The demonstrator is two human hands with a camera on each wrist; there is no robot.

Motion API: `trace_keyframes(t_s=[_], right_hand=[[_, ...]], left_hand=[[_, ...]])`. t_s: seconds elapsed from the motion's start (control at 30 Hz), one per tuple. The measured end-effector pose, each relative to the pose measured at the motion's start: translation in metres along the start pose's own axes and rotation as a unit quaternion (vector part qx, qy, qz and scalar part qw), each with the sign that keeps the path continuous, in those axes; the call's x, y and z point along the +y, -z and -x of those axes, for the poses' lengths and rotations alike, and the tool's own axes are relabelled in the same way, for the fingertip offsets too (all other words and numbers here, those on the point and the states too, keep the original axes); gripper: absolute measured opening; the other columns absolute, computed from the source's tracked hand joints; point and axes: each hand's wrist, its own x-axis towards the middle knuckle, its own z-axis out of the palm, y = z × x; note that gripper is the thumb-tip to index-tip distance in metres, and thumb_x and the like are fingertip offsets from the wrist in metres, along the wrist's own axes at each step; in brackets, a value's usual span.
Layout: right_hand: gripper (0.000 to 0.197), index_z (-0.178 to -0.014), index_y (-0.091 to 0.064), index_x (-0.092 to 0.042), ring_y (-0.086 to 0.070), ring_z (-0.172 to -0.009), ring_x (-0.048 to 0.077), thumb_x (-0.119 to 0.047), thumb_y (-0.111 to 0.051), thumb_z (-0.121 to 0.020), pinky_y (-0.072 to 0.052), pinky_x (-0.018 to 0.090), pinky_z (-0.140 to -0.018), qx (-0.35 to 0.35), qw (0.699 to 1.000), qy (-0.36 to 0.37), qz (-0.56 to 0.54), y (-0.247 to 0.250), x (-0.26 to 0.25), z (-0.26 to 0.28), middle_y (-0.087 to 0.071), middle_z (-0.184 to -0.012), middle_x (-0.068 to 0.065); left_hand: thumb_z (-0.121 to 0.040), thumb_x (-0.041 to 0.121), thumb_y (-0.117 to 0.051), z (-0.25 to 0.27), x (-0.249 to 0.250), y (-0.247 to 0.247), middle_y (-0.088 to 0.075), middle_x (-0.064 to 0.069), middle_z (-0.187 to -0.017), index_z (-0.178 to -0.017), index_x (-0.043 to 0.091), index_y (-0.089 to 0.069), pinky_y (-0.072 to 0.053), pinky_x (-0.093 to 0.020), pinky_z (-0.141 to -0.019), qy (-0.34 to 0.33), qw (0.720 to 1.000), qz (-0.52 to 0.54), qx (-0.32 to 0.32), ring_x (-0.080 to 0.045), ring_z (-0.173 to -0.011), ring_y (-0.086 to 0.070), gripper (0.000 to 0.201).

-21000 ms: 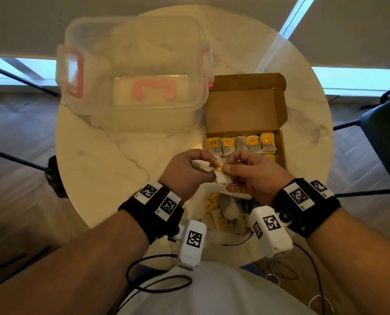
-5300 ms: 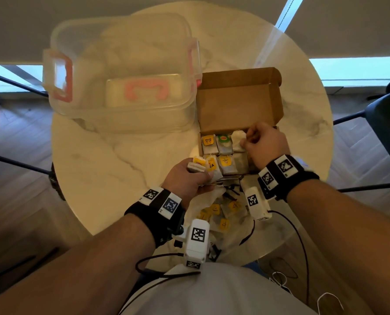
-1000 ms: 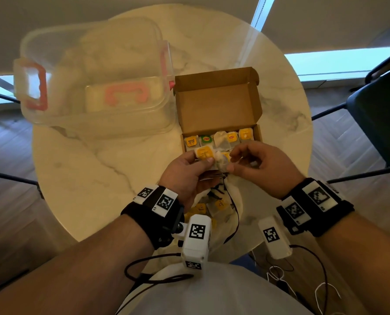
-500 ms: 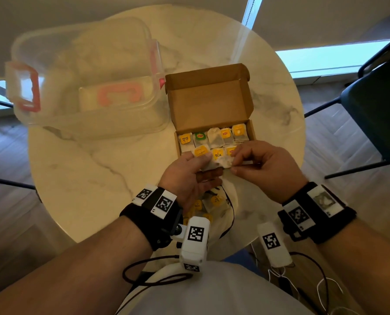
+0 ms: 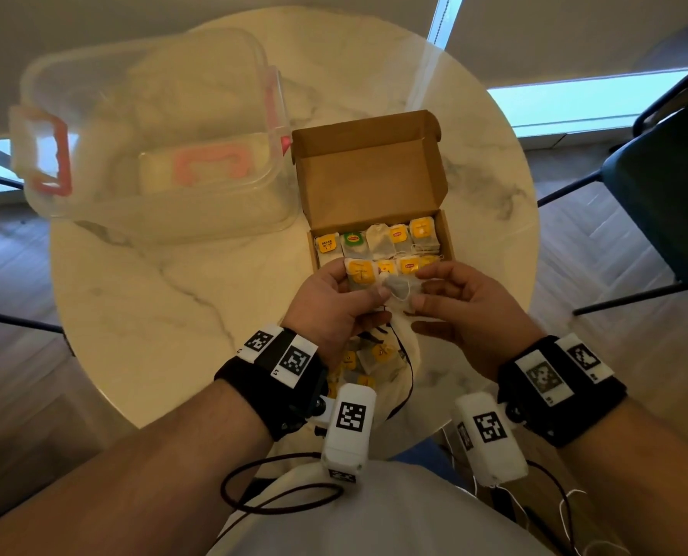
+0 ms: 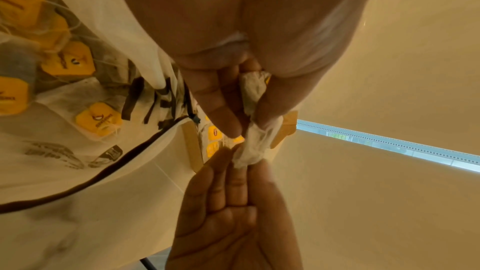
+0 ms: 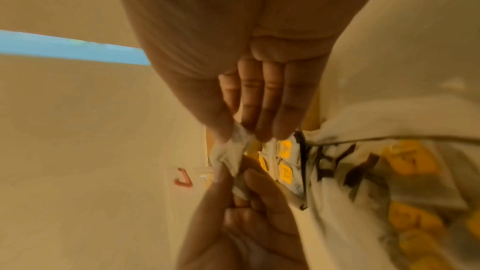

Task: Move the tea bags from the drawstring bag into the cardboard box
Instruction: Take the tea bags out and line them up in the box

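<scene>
Pinching crumpled tea bag (image 5: 399, 290) between left hand (image 5: 334, 307) and right hand (image 5: 464, 309), thumb and fingertips of each gripping opposite ends; hovering just in front of cardboard box (image 5: 374, 182), above open drawstring bag (image 5: 404, 357); more tea bags lying in rows inside box and loose inside bag

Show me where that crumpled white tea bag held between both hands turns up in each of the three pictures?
Head view: the crumpled white tea bag sits just below centre, pinched between the left hand and right hand.
Left wrist view: centre, between fingertips.
Right wrist view: centre-left, between fingertips.
Shared landmark: the white drawstring bag of yellow-tagged tea bags.
</scene>
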Motion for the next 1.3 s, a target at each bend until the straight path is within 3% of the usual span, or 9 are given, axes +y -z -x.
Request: trace_keyframes(t_s=[0.07,0.2,0.3,0.43,0.53,0.73,0.93,1.13,1.3], right_hand=[[0.046,-0.117,-0.066,-0.013,-0.075,-0.093,0.026,-0.015,-0.078,-0.073,-0.063,0.034,-0.072,-0.008,0.999,-0.031,-0.034,-0.002,-0.001,0.001,-0.077,-0.104,0.01],[0.024,-0.103,-0.069,-0.011,-0.073,-0.087,0.023,0.001,-0.074,-0.082,-0.063,0.031,-0.069,0.042,0.999,0.014,-0.021,0.002,-0.004,-0.007,-0.078,-0.094,0.008],[0.027,-0.102,-0.069,-0.015,-0.074,-0.086,0.018,-0.004,-0.08,-0.08,-0.062,0.032,-0.074,0.112,0.978,0.094,0.149,0.018,-0.012,-0.021,-0.077,-0.092,0.005],[0.02,-0.089,-0.066,-0.028,-0.066,-0.077,0.012,-0.023,-0.082,-0.078,-0.052,0.025,-0.069,0.138,0.876,0.197,0.419,0.035,-0.018,-0.046,-0.069,-0.082,-0.008],[0.013,-0.088,-0.066,-0.028,-0.058,-0.085,0.018,-0.02,-0.074,-0.082,-0.042,0.03,-0.071,0.098,0.789,0.244,0.556,0.036,-0.019,-0.067,-0.064,-0.086,-0.007],[0.006,-0.084,-0.071,-0.029,-0.057,-0.081,0.029,-0.028,-0.074,-0.08,-0.051,0.041,-0.067,0.017,0.655,0.27,0.705,0.048,-0.004,-0.082,-0.071,-0.084,-0.002],[0.014,-0.096,-0.075,-0.03,-0.06,-0.08,0.026,-0.028,-0.071,-0.082,-0.052,0.042,-0.07,0.032,0.671,0.268,0.69,0.058,-0.004,-0.075,-0.074,-0.086,-0.005],[0.013,-0.097,-0.075,-0.04,-0.063,-0.087,0.021,-0.04,-0.063,-0.09,-0.043,0.035,-0.077,-0.019,0.577,0.201,0.792,0.047,-0.014,-0.078,-0.074,-0.092,-0.01],[0.017,-0.102,-0.074,-0.04,-0.065,-0.095,0.019,-0.043,-0.059,-0.093,-0.044,0.037,-0.085,-0.027,0.605,0.185,0.774,0.048,-0.016,-0.074,-0.073,-0.102,-0.012]], left_hand=[[-0.086,-0.006,-0.069,-0.002,-0.001,0.0,-0.075,-0.015,-0.107,-0.11,0.009,-0.066,-0.06,-0.037,-0.075,0.003,1.0,0.0,-0.007,-0.031,-0.095,-0.074,0.028],[-0.086,-0.008,-0.067,-0.009,-0.005,0.001,-0.076,-0.014,-0.098,-0.108,0.006,-0.066,-0.06,-0.043,-0.086,0.011,1.0,-0.018,0.018,-0.029,-0.092,-0.073,0.025],[-0.089,-0.006,-0.064,-0.013,-0.007,0.006,-0.073,-0.013,-0.094,-0.109,0.006,-0.064,-0.062,-0.038,-0.082,0.038,0.998,-0.004,0.057,-0.027,-0.09,-0.072,0.023],[-0.095,-0.003,-0.051,-0.017,-0.009,0.016,-0.073,-0.017,-0.109,-0.12,0.006,-0.059,-0.061,-0.039,-0.085,0.074,0.993,0.003,0.088,-0.027,-0.095,-0.072,0.027],[-0.097,-0.005,-0.045,-0.019,-0.012,0.02,-0.075,-0.015,-0.107,-0.121,0.007,-0.058,-0.061,-0.037,-0.08,0.085,0.991,0.0,0.103,-0.026,-0.093,-0.074,0.03],[-0.099,-0.003,-0.046,-0.02,-0.013,0.025,-0.075,-0.014,-0.108,-0.124,0.011,-0.057,-0.061,-0.038,-0.083,0.084,0.99,-0.012,0.113,-0.026,-0.096,-0.074,0.031],[-0.099,-0.005,-0.046,-0.02,-0.013,0.025,-0.073,-0.017,-0.114,-0.125,0.009,-0.056,-0.059,-0.038,-0.087,0.076,0.992,-0.004,0.105,-0.027,-0.098,-0.072,0.031],[-0.099,-0.007,-0.046,-0.021,-0.015,0.024,-0.073,-0.017,-0.113,-0.124,0.008,-0.056,-0.06,-0.038,-0.087,0.075,0.992,-0.001,0.104,-0.029,-0.101,-0.072,0.031],[-0.099,-0.005,-0.046,-0.02,-0.015,0.025,-0.074,-0.015,-0.111,-0.121,0.009,-0.058,-0.06,-0.036,-0.085,0.073,0.992,0.002,0.104,-0.028,-0.102,-0.073,0.028]])
